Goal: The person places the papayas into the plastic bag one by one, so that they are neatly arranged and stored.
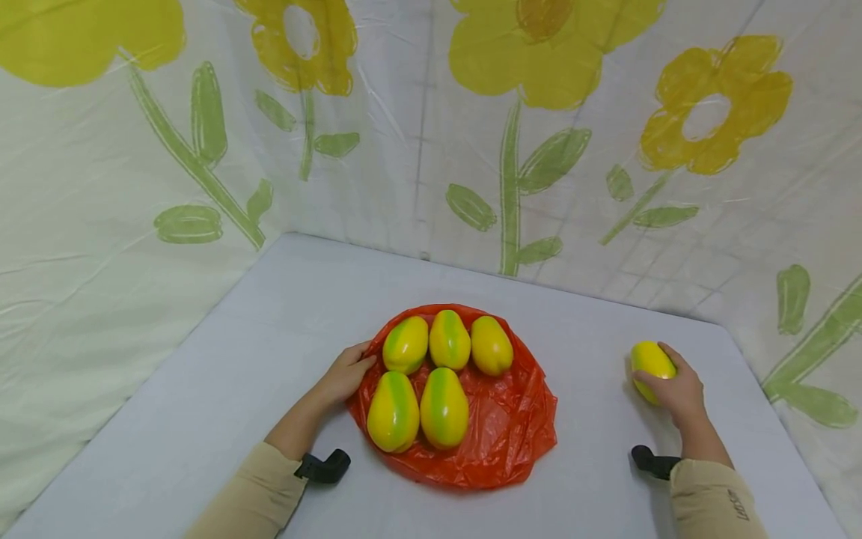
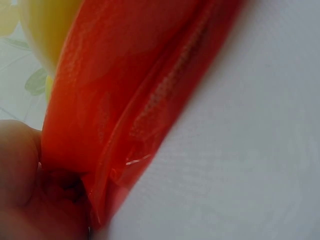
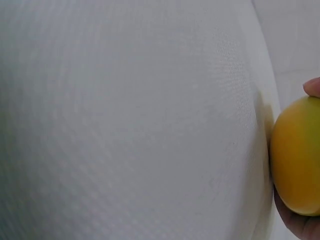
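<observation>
My left hand (image 1: 345, 373) pinches the left rim of a red plastic bag (image 1: 501, 434), which lies spread open in a rounded shape. The left wrist view shows the thumb (image 2: 15, 160) against a fold of the red plastic. Inside the bag are several yellow papayas (image 1: 444, 408) with green streaks, three in a back row and two in front at the left. Out to the right, my right hand (image 1: 685, 389) grips another yellow papaya (image 1: 650, 367), fingers and thumb around its sides. In the right wrist view this papaya (image 3: 297, 157) is right at the tabletop; whether it touches cannot be told.
A white-covered table (image 1: 269, 322) bears everything, its back edge against a hanging sheet (image 1: 390, 165) printed with yellow flowers. Black wrist cameras (image 1: 326, 468) are strapped to both forearms. The bag's right part shows bare red plastic.
</observation>
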`<state>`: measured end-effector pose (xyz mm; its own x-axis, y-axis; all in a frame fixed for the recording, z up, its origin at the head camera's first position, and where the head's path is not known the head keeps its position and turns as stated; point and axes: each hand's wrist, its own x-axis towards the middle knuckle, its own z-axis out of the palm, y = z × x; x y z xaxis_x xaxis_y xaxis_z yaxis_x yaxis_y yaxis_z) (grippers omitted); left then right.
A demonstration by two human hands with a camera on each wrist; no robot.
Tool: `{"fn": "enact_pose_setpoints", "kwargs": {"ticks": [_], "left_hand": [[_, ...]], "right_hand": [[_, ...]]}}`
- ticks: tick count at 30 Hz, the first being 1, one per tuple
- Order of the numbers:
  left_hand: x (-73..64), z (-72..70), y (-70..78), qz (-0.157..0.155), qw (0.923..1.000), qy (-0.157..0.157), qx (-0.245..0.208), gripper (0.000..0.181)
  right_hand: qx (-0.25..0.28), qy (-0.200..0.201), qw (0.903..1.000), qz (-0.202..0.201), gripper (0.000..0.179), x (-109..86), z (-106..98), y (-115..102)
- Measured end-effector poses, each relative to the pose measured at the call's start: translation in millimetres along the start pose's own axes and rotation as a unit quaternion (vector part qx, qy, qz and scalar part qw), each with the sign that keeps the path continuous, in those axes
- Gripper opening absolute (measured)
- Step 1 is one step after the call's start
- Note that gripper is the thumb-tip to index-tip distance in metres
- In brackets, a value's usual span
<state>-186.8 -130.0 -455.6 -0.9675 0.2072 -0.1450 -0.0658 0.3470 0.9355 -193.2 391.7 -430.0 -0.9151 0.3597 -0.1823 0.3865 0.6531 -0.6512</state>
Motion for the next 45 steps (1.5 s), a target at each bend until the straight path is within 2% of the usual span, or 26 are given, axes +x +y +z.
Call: {"fn": "enact_pose_setpoints", "kwargs": {"ticks": [16, 22, 29, 33, 39, 45], "left_hand": [[1.9, 0.1, 1.2, -0.002, 1.0000, 0.002, 0.006, 0.041], [1.3, 1.6, 1.5, 0.010, 0.9999, -0.004, 0.008, 0.041], [-0.4, 0.8, 1.1, 0.007, 0.9999, 0.001, 0.015, 0.041], [-2.5, 0.3, 1.1, 0.009, 0.9998, 0.003, 0.015, 0.041], [-0.8, -0.8, -0.6, 0.010, 0.9998, 0.003, 0.016, 0.041], [0.1, 0.2, -1.6, 0.004, 0.9999, 0.007, 0.014, 0.041]], "right_hand": [[-0.014, -0.007, 0.9998, 0.009, 0.080, 1.7, -2.3, -3.6], [0.005, 0.008, 0.9995, 0.032, 0.080, 0.3, -8.0, -4.0], [0.055, 0.009, 0.9965, 0.062, 0.083, 0.0, -13.0, -3.5], [0.116, 0.010, 0.9894, 0.086, 0.082, -1.5, -15.5, -8.8], [0.215, 0.017, 0.9688, 0.123, 0.084, -4.0, -20.1, -20.8], [0.273, 0.014, 0.9542, 0.123, 0.091, -11.9, -24.3, -31.1]]}}
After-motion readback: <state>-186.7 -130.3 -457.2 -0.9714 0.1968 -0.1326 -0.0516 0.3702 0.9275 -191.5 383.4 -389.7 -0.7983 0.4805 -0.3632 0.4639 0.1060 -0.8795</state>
